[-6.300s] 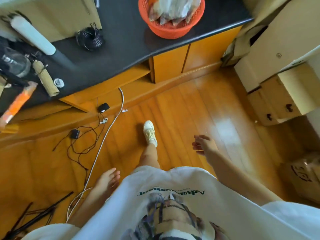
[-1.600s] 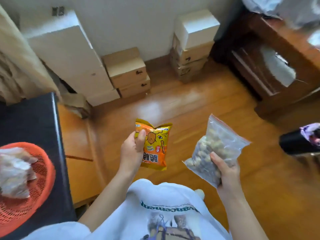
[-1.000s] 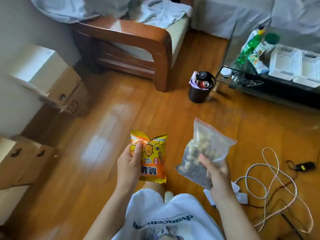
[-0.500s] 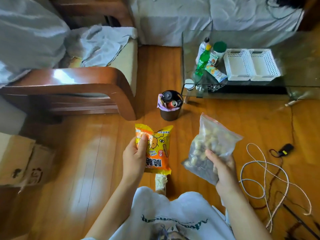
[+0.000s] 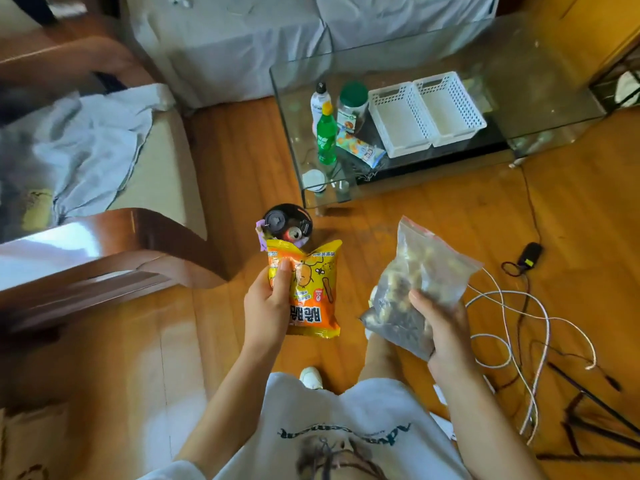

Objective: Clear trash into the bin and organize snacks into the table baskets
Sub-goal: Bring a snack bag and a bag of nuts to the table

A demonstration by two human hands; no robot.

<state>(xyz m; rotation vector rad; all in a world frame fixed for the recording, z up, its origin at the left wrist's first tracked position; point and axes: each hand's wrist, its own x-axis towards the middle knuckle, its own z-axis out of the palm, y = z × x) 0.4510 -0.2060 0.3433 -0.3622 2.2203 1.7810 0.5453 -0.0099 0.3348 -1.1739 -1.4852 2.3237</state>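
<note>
1. Now the glass table (image 5: pixel 540 98) looks bigger and closer than half a second ago, and the bin (image 5: pixel 289 221) sits just above the orange bag instead of well above it.
2. Both hands hold the same two bags as before.
3. The left hand (image 5: pixel 266 306) grips the orange snack bag (image 5: pixel 311 289), with the thumb pressed on its front.
4. The right hand (image 5: pixel 443 327) grips a clear zip bag (image 5: pixel 415 282) of nuts from below, fingers curled round it.
5. The bottom of the clear bag is hidden by the right hand, and the nuts inside look blurry.
6. The orange bag covers the near edge of the bin, which is round and dark, with a can inside.
7. Two white baskets (image 5: pixel 426 112) with little holes sit side by side on the table.
8. A green bottle (image 5: pixel 325 136), a white bottle (image 5: pixel 318 102), a jar with a green lid (image 5: pixel 351 107) and a small snack packet (image 5: pixel 360 148) stand or lie just left of the baskets.
9. White cables (image 5: pixel 512 327) curl on the shiny wooden floor (image 5: pixel 415 209).
</note>
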